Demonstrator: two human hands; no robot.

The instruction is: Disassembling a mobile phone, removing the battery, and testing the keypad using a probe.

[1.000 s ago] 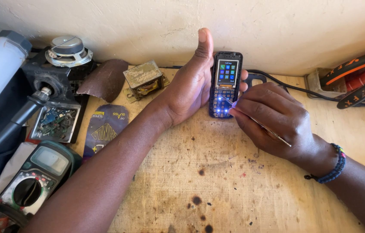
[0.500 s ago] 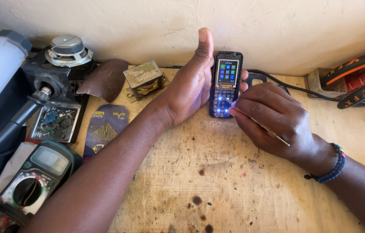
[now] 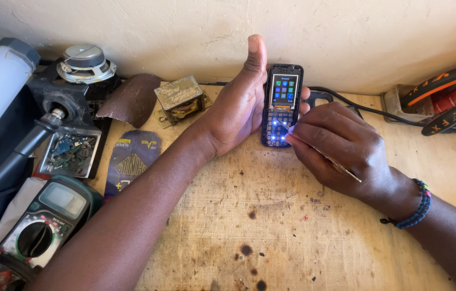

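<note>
The left hand (image 3: 241, 110) is gripping a small mobile phone (image 3: 282, 105) and is holding it upright on its lower end against the wooden bench top (image 3: 271, 226), close to the pale wall (image 3: 195, 32). The thumb is pointing straight up beside the phone's left edge, while the other fingers are wrapping behind the body, with their tips showing at its right edge. The phone's screen is glowing with a grid of coloured icons, and the exposed keypad area below it is shining with blue-white lights. The right hand (image 3: 341, 151) is closing its fingers around a thin metal probe (image 3: 322, 157) in a pen-style pinch and is pressing the tip onto the lit keypad area; a beaded bracelet (image 3: 414, 207) is sitting on that wrist. To the left of the forearm, a multimeter (image 3: 42, 218), a bare circuit board (image 3: 70, 152), a small transformer (image 3: 180, 98) and a round speaker (image 3: 85, 62) are lying well apart from the phone. At the far right, orange-handled tools (image 3: 449, 94) are resting near a black cable (image 3: 363, 106).
</note>
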